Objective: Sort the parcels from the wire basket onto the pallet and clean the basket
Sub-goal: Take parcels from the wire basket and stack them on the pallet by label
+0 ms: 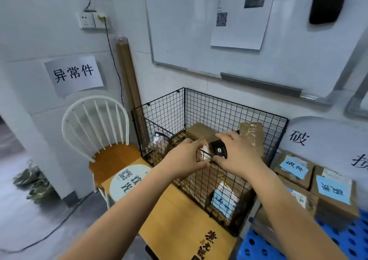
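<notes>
Okay, both grips on one small parcel: brown card with a white label on its left part, glossy black with a tiny round white mark on its right. My left grip pinches the card end. My right grip curls round the black end, thumb underneath. Parcel is up over the front rim of the wire basket; touching the top wire or just clear, can't tell. Basket is thin black grid, square mesh, open top, back against the wall. Inside: plain brown box at the back, taped brown parcel standing by the right side, box with a blue note low at the front. Blue plastic pallet, holed surface, just right of the basket, carries brown boxes with blue notes. White spindle chair close on the left. Open room above the basket.
</notes>
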